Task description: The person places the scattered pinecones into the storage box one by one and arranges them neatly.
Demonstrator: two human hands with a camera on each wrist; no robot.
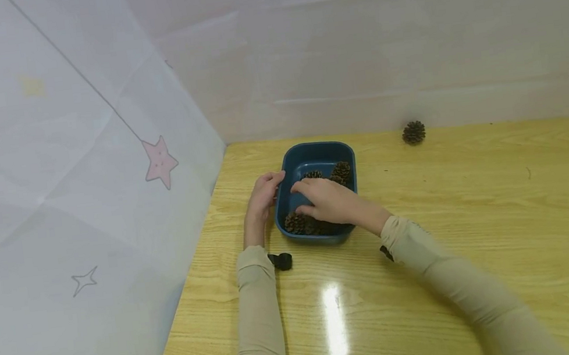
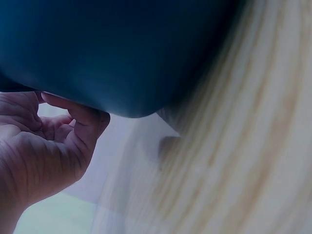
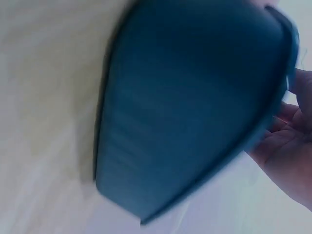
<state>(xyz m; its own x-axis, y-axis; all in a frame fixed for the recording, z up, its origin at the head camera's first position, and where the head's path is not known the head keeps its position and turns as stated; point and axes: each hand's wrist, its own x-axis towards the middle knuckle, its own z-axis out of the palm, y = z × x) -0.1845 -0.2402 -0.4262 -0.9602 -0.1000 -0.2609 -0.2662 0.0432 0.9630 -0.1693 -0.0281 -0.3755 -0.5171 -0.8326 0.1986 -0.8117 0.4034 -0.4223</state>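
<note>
A dark blue rectangular box (image 1: 317,149) stands on the table, with several brown pine cones (image 1: 341,171) inside; one pine cone (image 1: 295,223) lies in its near left corner. At the box's left side my left hand (image 1: 263,193) holds the rim, thumb on top. In the left wrist view the fingers of my left hand (image 2: 53,141) bend against the outer wall. My right hand (image 1: 330,200) reaches over the box from the right, thumb and fingers apart, with nothing visible between them. It hides part of the inside. The right wrist view shows the box's outer wall (image 3: 185,107).
Beyond the box to the right, a single pine cone (image 1: 413,133) lies near the table's back edge. A pale sheet (image 1: 380,43) hangs behind the wooden table (image 1: 502,193), and a printed sheet (image 1: 79,183) borders its left side. Black straps (image 1: 282,261) show at the wrists.
</note>
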